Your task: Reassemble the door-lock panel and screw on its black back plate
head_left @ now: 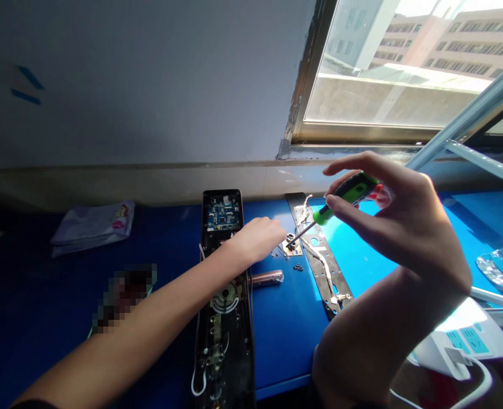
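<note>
My right hand (404,210) grips a green and black screwdriver (353,190) by its handle, the shaft slanting down to the left. Its tip meets, or is just above, a small tan board (292,245) with a dark round part on it. My left hand (260,238) is closed beside that board, its fingertips hidden behind the knuckles; what they hold, if anything, I cannot make out. Under my left forearm lies a long black housing (223,341), open, with a blue circuit board (224,215) at its far end.
Small dark screws (298,267) lie near a copper-coloured cylinder (268,278). A black perforated plate (319,250) with white wires is to the right. On the blue table (285,324) are a packet (93,224) and a blurred-out device (125,295). A power strip (460,341) and metal rails (468,108) stand right.
</note>
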Demonstrator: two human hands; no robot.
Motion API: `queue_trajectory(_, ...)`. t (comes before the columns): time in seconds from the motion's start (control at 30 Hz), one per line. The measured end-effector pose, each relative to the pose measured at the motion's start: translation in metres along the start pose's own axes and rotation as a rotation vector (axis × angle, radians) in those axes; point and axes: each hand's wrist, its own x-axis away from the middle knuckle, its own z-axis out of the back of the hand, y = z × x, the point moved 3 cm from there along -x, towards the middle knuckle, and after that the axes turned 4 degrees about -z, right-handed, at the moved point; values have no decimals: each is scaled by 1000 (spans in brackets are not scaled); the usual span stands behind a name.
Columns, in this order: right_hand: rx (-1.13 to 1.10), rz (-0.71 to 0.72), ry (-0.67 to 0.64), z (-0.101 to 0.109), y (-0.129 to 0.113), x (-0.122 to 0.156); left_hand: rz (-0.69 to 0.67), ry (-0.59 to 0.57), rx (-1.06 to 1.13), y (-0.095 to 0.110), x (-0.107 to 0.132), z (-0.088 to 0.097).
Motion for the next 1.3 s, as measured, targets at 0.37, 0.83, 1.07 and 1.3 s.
queue_trajectory(0.37, 17, 19, -6, -2, 2, -2, -4, -174, -42, 3, -17, -16)
queue_trajectory(0.83, -14, 126, -72, -12, -9, -5, -38, 390, 131, -12, 48, 32)
queue_trajectory(1.07, -130, 313, 64, -34, -35, -11, 332, 964, 227, -42, 125, 2)
queue_trajectory(1.3, -81, 399, -17, -73, -56, -18, 390, 866, 491, -37, 130, -32)
